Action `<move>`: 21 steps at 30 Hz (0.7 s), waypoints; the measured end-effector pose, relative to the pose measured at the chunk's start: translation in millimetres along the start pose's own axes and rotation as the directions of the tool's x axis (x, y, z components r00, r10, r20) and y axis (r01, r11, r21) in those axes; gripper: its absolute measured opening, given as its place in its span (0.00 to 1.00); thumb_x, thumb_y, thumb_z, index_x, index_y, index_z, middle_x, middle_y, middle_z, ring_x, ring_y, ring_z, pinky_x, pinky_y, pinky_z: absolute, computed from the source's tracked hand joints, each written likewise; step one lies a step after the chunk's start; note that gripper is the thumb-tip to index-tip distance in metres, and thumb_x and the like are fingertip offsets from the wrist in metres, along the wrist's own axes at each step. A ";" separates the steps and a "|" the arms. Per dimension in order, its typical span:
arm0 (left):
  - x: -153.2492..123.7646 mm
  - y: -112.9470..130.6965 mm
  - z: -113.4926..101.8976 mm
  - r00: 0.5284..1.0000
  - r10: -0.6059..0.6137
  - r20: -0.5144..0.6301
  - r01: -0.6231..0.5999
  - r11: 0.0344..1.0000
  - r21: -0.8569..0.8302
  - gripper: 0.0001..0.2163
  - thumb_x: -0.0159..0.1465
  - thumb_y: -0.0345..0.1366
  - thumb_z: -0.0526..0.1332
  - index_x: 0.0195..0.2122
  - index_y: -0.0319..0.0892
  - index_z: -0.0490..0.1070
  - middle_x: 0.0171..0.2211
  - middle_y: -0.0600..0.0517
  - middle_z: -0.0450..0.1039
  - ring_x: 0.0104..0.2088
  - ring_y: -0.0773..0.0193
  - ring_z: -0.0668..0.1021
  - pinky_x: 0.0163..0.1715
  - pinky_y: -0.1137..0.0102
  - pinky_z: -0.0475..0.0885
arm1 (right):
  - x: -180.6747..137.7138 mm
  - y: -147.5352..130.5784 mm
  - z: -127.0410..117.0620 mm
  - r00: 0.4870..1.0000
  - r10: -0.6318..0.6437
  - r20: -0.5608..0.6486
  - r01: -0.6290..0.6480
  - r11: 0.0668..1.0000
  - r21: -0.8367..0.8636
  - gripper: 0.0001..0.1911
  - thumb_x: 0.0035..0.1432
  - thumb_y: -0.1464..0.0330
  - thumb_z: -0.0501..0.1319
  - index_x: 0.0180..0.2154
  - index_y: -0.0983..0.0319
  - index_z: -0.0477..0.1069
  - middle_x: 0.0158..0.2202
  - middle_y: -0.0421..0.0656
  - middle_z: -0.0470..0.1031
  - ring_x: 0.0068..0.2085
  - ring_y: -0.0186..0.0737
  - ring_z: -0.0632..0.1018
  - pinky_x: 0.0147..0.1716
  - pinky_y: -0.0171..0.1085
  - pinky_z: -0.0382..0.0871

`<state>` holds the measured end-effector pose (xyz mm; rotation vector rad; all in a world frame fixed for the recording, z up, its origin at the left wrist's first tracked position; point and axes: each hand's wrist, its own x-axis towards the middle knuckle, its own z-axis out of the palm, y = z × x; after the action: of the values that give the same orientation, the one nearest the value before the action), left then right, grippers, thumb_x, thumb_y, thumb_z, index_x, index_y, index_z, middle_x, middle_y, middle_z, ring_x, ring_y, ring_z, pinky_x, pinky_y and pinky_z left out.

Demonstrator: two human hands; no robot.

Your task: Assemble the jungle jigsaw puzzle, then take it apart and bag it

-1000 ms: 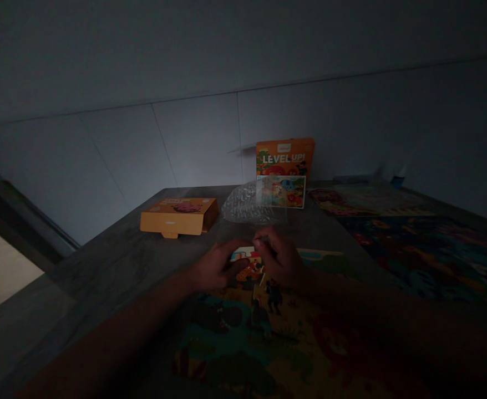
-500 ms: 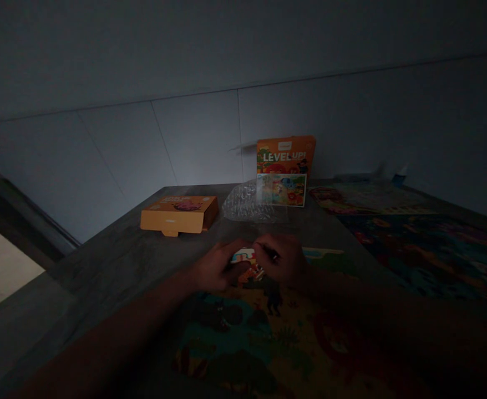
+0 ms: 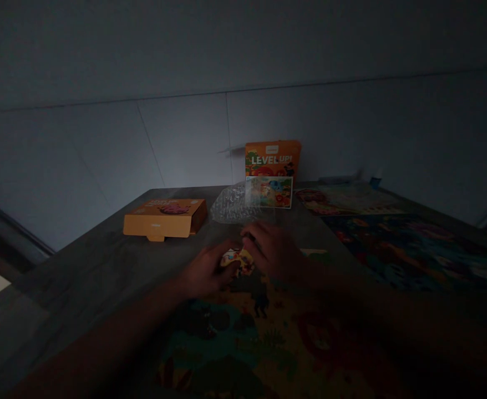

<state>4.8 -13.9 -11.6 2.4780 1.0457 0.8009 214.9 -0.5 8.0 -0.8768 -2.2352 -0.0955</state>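
Note:
The scene is very dim. A colourful jigsaw puzzle (image 3: pixel 264 338) lies on the grey table (image 3: pixel 102 266) in front of me. My left hand (image 3: pixel 204 271) and my right hand (image 3: pixel 272 252) meet at its far edge, both with fingers curled around a small bright puzzle piece (image 3: pixel 237 259) between them. Which hand bears the piece I cannot tell for sure; both touch it.
An orange puzzle box (image 3: pixel 272 159) stands upright against the wall with a picture card (image 3: pixel 269 192) and a crumpled clear plastic bag (image 3: pixel 229 205) before it. A flat orange box tray (image 3: pixel 164 219) lies at the left. Other dark puzzle sheets (image 3: pixel 414 249) cover the table's right side.
My hands have drawn closer together over the piece, and the piece looks turned or lifted between my fingers. My head has shifted, so everything sits a little further left in view.

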 end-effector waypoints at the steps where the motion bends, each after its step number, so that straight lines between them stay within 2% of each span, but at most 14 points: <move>1: 0.0 -0.2 -1.8 1.000 -0.027 -0.014 0.027 1.000 0.002 0.14 0.65 0.35 0.57 0.51 0.42 0.68 0.37 0.51 0.79 0.31 0.64 0.79 0.30 0.72 0.72 | 0.0 5.8 -8.3 0.998 0.045 0.043 -0.042 0.996 -0.077 0.11 0.66 0.71 0.50 0.39 0.63 0.71 0.37 0.48 0.75 0.40 0.44 0.75 0.41 0.41 0.68; 3: -0.2 -1.5 -3.2 0.997 -0.073 -0.028 0.073 0.997 0.004 0.14 0.66 0.36 0.57 0.53 0.43 0.68 0.36 0.52 0.79 0.28 0.65 0.78 0.28 0.73 0.72 | -8.4 20.1 -23.4 0.982 0.137 0.127 -0.109 0.973 -0.205 0.11 0.65 0.71 0.52 0.39 0.64 0.73 0.39 0.50 0.75 0.41 0.46 0.75 0.43 0.43 0.69; 5: -0.6 -3.5 -0.5 0.996 -0.086 -0.001 0.086 0.996 -0.001 0.15 0.65 0.37 0.58 0.53 0.44 0.68 0.37 0.52 0.79 0.28 0.65 0.79 0.27 0.73 0.73 | -29.1 33.8 -34.0 0.959 0.200 0.198 -0.140 0.950 -0.280 0.12 0.66 0.66 0.55 0.43 0.65 0.75 0.43 0.52 0.75 0.44 0.49 0.75 0.46 0.46 0.69; 8: -1.3 -5.7 9.8 0.997 -0.071 0.034 0.072 0.997 -0.026 0.17 0.65 0.39 0.60 0.54 0.45 0.68 0.45 0.50 0.78 0.38 0.60 0.81 0.34 0.71 0.76 | -70.3 43.4 -39.4 0.929 0.273 0.249 -0.189 0.930 -0.316 0.22 0.66 0.59 0.56 0.52 0.68 0.72 0.53 0.56 0.72 0.53 0.57 0.72 0.52 0.53 0.67; 11: -0.9 -4.2 19.5 0.989 -0.142 0.032 0.144 0.985 -0.092 0.18 0.65 0.42 0.60 0.55 0.45 0.67 0.46 0.48 0.78 0.41 0.57 0.81 0.37 0.68 0.78 | -93.4 38.4 -37.5 0.900 0.312 0.305 -0.227 0.932 -0.284 0.25 0.67 0.59 0.54 0.56 0.70 0.69 0.56 0.57 0.70 0.55 0.56 0.70 0.55 0.52 0.64; 15: 8.7 3.9 22.7 0.965 -0.259 0.031 0.258 0.928 -0.269 0.19 0.64 0.44 0.60 0.55 0.43 0.66 0.39 0.48 0.80 0.34 0.56 0.82 0.30 0.67 0.79 | -82.6 27.1 -36.0 0.883 0.345 0.318 -0.265 0.926 -0.268 0.27 0.64 0.56 0.58 0.56 0.70 0.70 0.54 0.57 0.70 0.53 0.56 0.69 0.54 0.52 0.64; 17: 19.5 7.5 23.7 0.955 -0.295 0.023 0.285 0.897 -0.339 0.19 0.64 0.43 0.60 0.53 0.42 0.66 0.39 0.48 0.80 0.35 0.55 0.82 0.30 0.67 0.78 | -73.4 23.4 -35.4 0.875 0.363 0.321 -0.288 0.922 -0.257 0.29 0.63 0.58 0.59 0.57 0.71 0.67 0.53 0.58 0.69 0.53 0.56 0.69 0.54 0.52 0.64; 19: 33.2 7.7 27.3 0.955 -0.297 -0.005 0.278 0.898 -0.341 0.18 0.63 0.40 0.59 0.53 0.41 0.67 0.42 0.47 0.79 0.39 0.55 0.82 0.35 0.66 0.78 | -68.2 21.5 -33.4 0.869 0.380 0.318 -0.306 0.916 -0.259 0.28 0.62 0.60 0.60 0.58 0.72 0.66 0.53 0.59 0.68 0.53 0.56 0.68 0.54 0.52 0.63; 21: 47.5 4.2 33.5 0.969 -0.243 -0.041 0.224 0.938 -0.264 0.20 0.63 0.37 0.59 0.56 0.40 0.65 0.43 0.47 0.79 0.40 0.55 0.81 0.38 0.65 0.77 | -66.2 21.6 -29.9 0.870 0.380 0.315 -0.302 0.914 -0.269 0.25 0.61 0.61 0.60 0.54 0.72 0.68 0.51 0.59 0.68 0.52 0.55 0.68 0.53 0.52 0.64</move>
<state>54.7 15.3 -18.4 2.0759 1.1547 0.8945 279.8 -30.6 -17.1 -1.5049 -2.3894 -0.0039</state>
